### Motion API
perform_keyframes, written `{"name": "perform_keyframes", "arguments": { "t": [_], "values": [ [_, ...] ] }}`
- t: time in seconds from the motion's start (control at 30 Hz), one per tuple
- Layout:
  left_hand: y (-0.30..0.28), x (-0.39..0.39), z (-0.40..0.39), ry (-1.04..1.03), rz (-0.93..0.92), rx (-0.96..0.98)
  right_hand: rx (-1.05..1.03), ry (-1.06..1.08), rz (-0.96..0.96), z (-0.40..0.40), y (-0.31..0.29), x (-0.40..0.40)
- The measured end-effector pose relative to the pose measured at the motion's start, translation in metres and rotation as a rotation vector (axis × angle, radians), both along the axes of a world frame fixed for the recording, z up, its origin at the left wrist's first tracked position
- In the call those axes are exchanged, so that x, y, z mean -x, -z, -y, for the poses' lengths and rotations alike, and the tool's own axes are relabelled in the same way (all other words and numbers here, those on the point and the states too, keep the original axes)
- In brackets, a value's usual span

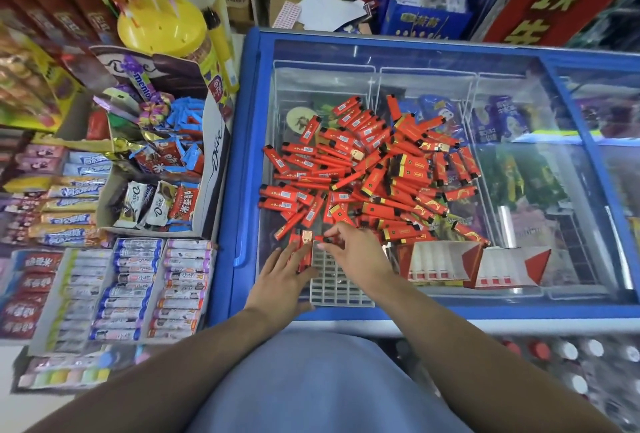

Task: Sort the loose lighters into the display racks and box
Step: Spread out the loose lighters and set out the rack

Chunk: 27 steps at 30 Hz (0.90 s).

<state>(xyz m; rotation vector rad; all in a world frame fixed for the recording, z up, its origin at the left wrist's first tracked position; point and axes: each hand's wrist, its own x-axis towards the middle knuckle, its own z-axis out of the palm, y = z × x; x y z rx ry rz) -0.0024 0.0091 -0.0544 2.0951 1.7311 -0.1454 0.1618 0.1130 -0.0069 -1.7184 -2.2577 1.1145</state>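
Slim red lighters (374,169) with black tops and barcode labels.

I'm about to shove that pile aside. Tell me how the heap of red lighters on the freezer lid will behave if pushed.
The heap of red lighters lies loose and criss-crossed, so it would likely scatter rather than move as one. The glass lid looks smooth, so they probably slide easily. Their flat, boxy shape suggests that they will skid, not roll.

Dozens of red lighters (367,169), too heaped to count exactly; one white grid rack (337,285); two red-and-white display boxes (440,264); two hands (280,282).
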Motion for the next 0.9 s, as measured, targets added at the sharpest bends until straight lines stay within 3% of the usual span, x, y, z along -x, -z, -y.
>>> {"name": "perform_keyframes", "arguments": {
  "t": [0.43, 0.67, 0.9],
  "values": [
    [0.0, 0.007, 0.001, 0.007, -0.013, 0.026, -0.086, -0.071, 0.089, 0.012, 0.0, 0.005],
    [-0.002, 0.03, -0.001, -0.121, 0.165, -0.007, -0.08, -0.13, 0.139, 0.007, -0.002, 0.018],
    [-0.003, 0.022, -0.011, -0.194, 0.22, -0.077, -0.109, 0.047, 0.293, -0.037, -0.006, -0.001]
  ]
}}
